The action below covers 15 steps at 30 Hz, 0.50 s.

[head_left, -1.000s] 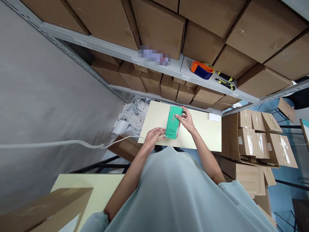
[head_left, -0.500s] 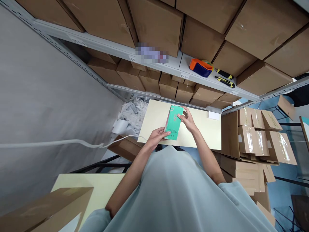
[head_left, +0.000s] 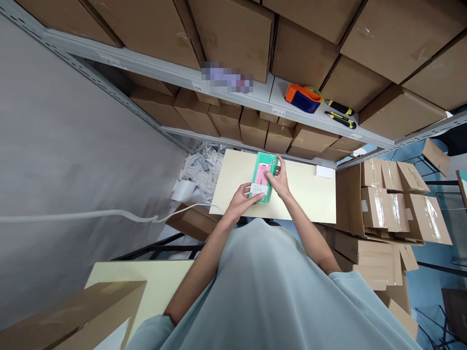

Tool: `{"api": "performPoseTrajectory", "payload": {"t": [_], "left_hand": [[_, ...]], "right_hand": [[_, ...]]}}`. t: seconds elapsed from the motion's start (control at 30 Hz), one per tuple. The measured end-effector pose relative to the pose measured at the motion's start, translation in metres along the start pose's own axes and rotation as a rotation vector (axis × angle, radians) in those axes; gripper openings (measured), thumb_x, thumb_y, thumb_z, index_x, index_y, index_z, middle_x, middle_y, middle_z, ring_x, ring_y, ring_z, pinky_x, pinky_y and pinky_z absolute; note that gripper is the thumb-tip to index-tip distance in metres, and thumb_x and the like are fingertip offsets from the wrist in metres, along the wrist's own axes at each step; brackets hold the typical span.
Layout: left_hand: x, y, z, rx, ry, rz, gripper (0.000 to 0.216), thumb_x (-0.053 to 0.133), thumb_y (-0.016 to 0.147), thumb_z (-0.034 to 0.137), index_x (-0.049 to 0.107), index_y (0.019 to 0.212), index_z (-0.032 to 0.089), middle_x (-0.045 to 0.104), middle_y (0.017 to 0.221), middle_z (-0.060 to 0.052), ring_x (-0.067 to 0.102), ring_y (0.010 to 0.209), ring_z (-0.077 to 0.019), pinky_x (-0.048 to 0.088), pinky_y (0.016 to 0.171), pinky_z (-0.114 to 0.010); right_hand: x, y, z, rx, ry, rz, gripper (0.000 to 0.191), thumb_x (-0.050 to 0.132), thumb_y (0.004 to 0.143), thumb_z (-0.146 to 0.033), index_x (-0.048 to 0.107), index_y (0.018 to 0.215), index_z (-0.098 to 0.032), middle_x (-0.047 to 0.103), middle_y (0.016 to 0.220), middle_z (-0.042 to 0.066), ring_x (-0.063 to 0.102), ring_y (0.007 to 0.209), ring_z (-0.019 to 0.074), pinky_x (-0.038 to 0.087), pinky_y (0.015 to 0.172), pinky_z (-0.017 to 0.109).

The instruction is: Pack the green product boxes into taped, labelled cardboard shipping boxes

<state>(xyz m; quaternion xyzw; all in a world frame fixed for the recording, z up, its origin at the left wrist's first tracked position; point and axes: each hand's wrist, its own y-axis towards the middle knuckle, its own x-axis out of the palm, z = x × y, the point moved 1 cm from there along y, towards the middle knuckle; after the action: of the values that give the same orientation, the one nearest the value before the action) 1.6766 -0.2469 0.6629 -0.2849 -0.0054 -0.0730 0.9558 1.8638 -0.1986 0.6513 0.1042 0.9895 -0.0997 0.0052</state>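
Observation:
A small green box [head_left: 270, 159] with a pink picture and a pale band on its face is held between my two hands, above the cream table [head_left: 302, 199]. My left hand [head_left: 241, 201] grips its lower left corner, thumb across the front. On the right edge, my right hand [head_left: 279, 179] is closed round the box with its thumb on the pink part. The fingers behind the box are partly hidden.
A shelf [head_left: 255, 97] of cardboard boxes spans the far side, with a tape dispenser [head_left: 303, 98] and utility knives [head_left: 341, 119] on it. Stacked cartons [head_left: 385, 209] stand at right. Paper scraps [head_left: 200, 170] and a white cable [head_left: 120, 214] are at left.
The box has been turned over: its plain green printed face showed before, and now the face with the pink picture shows. Both hands have shifted their hold on it.

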Motion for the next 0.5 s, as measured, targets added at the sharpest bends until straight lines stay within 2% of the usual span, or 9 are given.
{"api": "performPoseTrajectory", "payload": {"t": [0.1,0.2,0.37,0.5], "left_hand": [[-0.011,0.002,-0.001,-0.142,-0.217,-0.193,0.080,0.102,0.066,0.048,0.068,0.133,0.021,0.074,0.143,-0.017,0.075,0.124,-0.0326,0.063,0.102,-0.046],[-0.016,0.004,-0.002,-0.150,-0.245,-0.281,0.071,0.101,0.068,0.048,0.076,0.128,0.019,0.078,0.137,-0.017,0.075,0.127,-0.0345,0.062,0.104,-0.044],[-0.010,0.007,-0.007,-0.104,-0.235,-0.276,0.069,0.098,0.068,0.046,0.077,0.129,0.021,0.082,0.130,-0.014,0.078,0.122,-0.0335,0.062,0.104,-0.043],[-0.003,0.012,-0.015,-0.092,-0.238,-0.235,0.077,0.097,0.065,0.042,0.070,0.133,0.019,0.082,0.126,-0.013,0.078,0.119,-0.0312,0.061,0.106,-0.044]], "right_hand": [[-0.008,0.002,0.002,0.053,0.080,-0.029,0.092,0.081,0.081,-0.046,0.039,0.162,-0.035,0.074,0.122,0.005,0.071,0.103,0.0243,0.062,0.091,0.039],[-0.009,0.001,0.004,0.063,0.103,-0.048,0.094,0.081,0.080,-0.043,0.038,0.164,-0.036,0.073,0.116,0.003,0.071,0.095,0.0229,0.062,0.084,0.037],[-0.004,-0.003,0.005,0.038,0.110,-0.075,0.095,0.082,0.080,-0.042,0.039,0.165,-0.036,0.073,0.114,0.003,0.071,0.093,0.0223,0.063,0.083,0.036],[-0.005,-0.005,0.001,0.018,0.083,-0.125,0.090,0.084,0.083,-0.045,0.044,0.163,-0.035,0.074,0.118,0.005,0.072,0.100,0.0245,0.063,0.090,0.039]]}}
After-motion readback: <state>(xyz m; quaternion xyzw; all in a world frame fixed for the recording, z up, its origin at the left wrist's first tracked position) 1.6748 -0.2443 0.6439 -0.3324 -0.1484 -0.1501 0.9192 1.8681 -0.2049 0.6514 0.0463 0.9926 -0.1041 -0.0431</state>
